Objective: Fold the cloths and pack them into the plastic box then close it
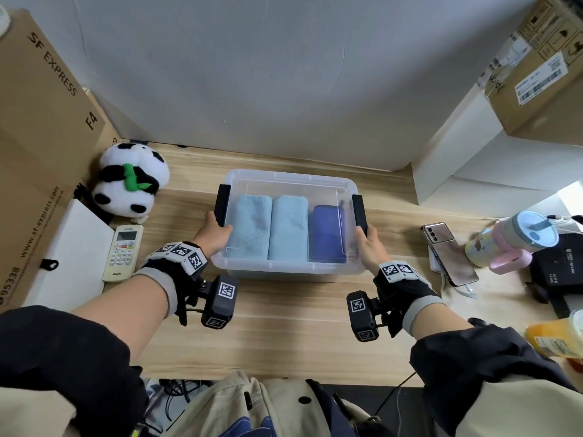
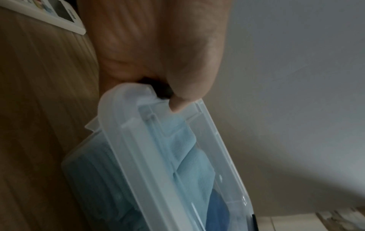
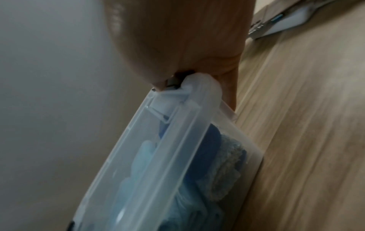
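A clear plastic box (image 1: 284, 269) stands mid-table with its clear lid (image 1: 290, 181) on top. Inside lie two folded light blue cloths (image 1: 250, 227) (image 1: 288, 228) and one dark blue cloth (image 1: 326, 233), side by side. A black latch (image 1: 222, 205) sits at the box's left end and another black latch (image 1: 359, 212) at its right end. My left hand (image 1: 216, 231) grips the near end of the left latch, thumb (image 2: 187, 87) over the lid's edge. My right hand (image 1: 367, 244) grips the right latch (image 3: 173, 81) the same way.
A panda plush (image 1: 129, 181) and a white remote (image 1: 123, 252) lie left of the box, beside a tall cardboard carton (image 1: 38, 137). To the right are a phone (image 1: 451, 253), a pastel cup (image 1: 511, 238), a black case (image 1: 558, 269) and a yellow bottle (image 1: 558, 337).
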